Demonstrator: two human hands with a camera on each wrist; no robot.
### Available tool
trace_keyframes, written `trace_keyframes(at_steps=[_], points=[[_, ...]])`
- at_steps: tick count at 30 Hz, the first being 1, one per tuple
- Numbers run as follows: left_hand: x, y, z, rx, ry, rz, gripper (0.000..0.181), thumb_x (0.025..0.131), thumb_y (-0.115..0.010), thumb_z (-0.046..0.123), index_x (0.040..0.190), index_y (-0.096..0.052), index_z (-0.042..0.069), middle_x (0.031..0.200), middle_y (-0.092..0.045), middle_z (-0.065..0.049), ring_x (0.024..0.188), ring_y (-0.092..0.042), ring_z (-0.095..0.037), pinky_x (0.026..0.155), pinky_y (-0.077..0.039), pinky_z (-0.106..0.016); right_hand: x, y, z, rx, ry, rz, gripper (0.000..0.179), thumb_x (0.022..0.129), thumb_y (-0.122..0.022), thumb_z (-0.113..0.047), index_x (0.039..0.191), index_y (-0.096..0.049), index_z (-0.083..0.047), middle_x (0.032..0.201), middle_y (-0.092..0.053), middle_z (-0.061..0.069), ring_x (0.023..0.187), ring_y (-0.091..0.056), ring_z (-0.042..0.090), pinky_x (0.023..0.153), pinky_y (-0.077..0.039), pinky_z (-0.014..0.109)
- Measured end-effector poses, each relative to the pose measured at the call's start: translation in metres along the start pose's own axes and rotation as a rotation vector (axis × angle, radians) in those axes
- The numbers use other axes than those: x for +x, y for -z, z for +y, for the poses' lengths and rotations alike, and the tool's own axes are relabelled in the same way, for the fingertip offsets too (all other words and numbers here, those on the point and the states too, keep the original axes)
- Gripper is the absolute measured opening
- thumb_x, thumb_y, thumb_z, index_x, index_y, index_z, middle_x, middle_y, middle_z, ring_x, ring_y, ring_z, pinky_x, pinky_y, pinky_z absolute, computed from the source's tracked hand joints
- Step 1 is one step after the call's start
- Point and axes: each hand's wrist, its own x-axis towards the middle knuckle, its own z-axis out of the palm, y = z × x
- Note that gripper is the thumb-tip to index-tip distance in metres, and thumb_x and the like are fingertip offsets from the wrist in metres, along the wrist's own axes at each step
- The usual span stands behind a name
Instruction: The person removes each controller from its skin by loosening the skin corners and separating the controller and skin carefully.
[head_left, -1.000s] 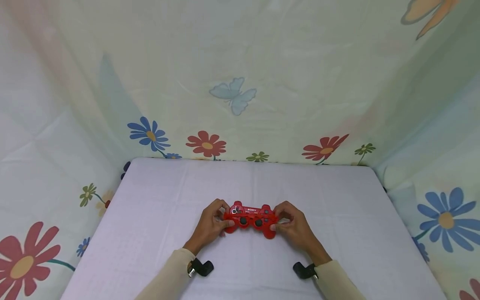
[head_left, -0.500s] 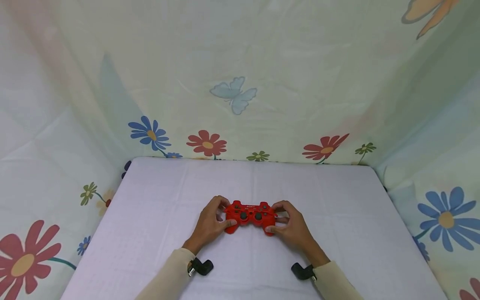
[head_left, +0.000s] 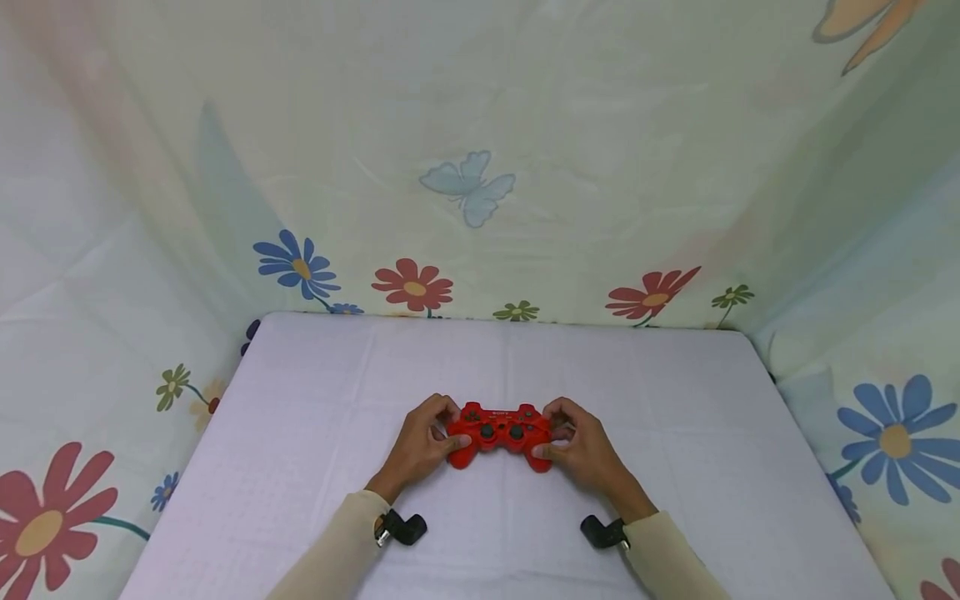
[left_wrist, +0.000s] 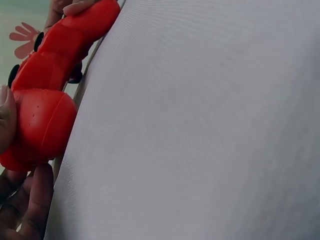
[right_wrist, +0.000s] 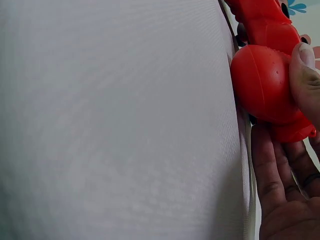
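Observation:
A red game controller [head_left: 501, 432] with two black thumbsticks and SONY lettering is held level between both hands, above the middle front of the table. The left hand [head_left: 420, 437] grips its left handle, thumb on top and fingers round the side and beneath. On the other side, the right hand [head_left: 588, 446] holds the right handle the same way, thumb on the face. In the left wrist view the red handle [left_wrist: 42, 122] sits between thumb and fingertips. From the right wrist, the rounded right handle [right_wrist: 262, 82] shows with fingers stretched under it.
A white cloth covers the table [head_left: 337, 358]. Behind and on both sides hangs a pale curtain [head_left: 600, 167] printed with flowers and butterflies. Each wrist wears a small black camera, one on the left [head_left: 405, 529] and one on the right [head_left: 602, 532].
The controller has turned from a slight slant to nearly level, its face tipping a little. Both hands keep their hold and have shifted only slightly.

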Motion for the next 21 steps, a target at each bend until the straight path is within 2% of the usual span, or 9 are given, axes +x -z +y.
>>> trace_keyframes(at_steps=[7, 11, 16, 21], points=[[-0.002, 0.000, 0.000, 0.020, -0.047, 0.009, 0.032, 0.085, -0.090, 0.026, 0.099, -0.063, 0.017, 0.092, -0.062, -0.002, 0.088, -0.060, -0.017, 0.071, -0.054, -0.025, 0.001, 0.001, 0.005, 0.057, 0.045, -0.004, 0.039, 0.074, -0.096, -0.008, 0.098, -0.065, -0.010, 0.098, -0.066, 0.008, 0.085, -0.070, 0.015, 0.078, -0.059, 0.022], [-0.003, -0.001, 0.001, 0.023, -0.013, -0.003, 0.035, 0.086, -0.090, 0.026, 0.103, -0.060, 0.019, 0.095, -0.061, 0.000, 0.090, -0.060, -0.016, 0.073, -0.053, -0.024, 0.000, 0.000, 0.007, 0.045, 0.052, 0.006, 0.039, 0.075, -0.096, -0.011, 0.098, -0.065, -0.012, 0.099, -0.067, 0.007, 0.090, -0.071, 0.015, 0.082, -0.061, 0.023], [-0.006, -0.001, 0.003, 0.022, 0.010, -0.024, 0.052, 0.084, -0.092, 0.026, 0.121, -0.056, 0.020, 0.111, -0.062, 0.003, 0.101, -0.060, -0.014, 0.077, -0.058, -0.024, -0.005, -0.001, 0.006, -0.013, 0.003, -0.009, 0.061, 0.071, -0.100, -0.018, 0.115, -0.058, -0.016, 0.112, -0.065, 0.006, 0.102, -0.070, 0.018, 0.090, -0.060, 0.023], [-0.009, 0.000, 0.003, 0.054, 0.012, -0.081, 0.086, 0.068, -0.103, 0.023, 0.134, -0.050, 0.020, 0.124, -0.059, 0.003, 0.101, -0.060, -0.014, 0.079, -0.059, -0.024, -0.011, -0.003, 0.001, -0.094, -0.046, -0.078, 0.085, 0.064, -0.104, -0.024, 0.127, -0.048, -0.019, 0.127, -0.060, 0.005, 0.116, -0.068, 0.023, 0.099, -0.060, 0.030]])
